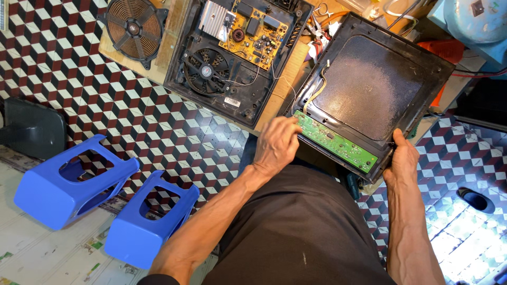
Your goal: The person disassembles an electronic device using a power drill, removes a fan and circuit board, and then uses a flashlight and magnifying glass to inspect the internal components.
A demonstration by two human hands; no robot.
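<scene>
Fingers (288,125) of my left hand (275,146) are bent down onto the left end of the long green circuit board (338,142), tips touching it just right of the frame's middle; whether they pinch anything there I cannot tell. That board runs along the near edge of the black cooker top panel (372,87), which lies tilted in the right half of the frame with its inner side up, a flat ribbon cable (317,92) curling along its left rim. My right hand (402,158) grips the panel's lower right corner, thumb pressed on top and the other fingers wrapped underneath, out of sight. At upper centre the opened cooker base (232,58) sits on the wooden worktop (171,47), showing a black fan (207,68) and a yellow circuit board (253,31). A round copper coil (134,29) lies at upper left. Two blue plastic stools (74,182) lie tipped over on the floor at lower left, on the checkered tiles (58,63).
</scene>
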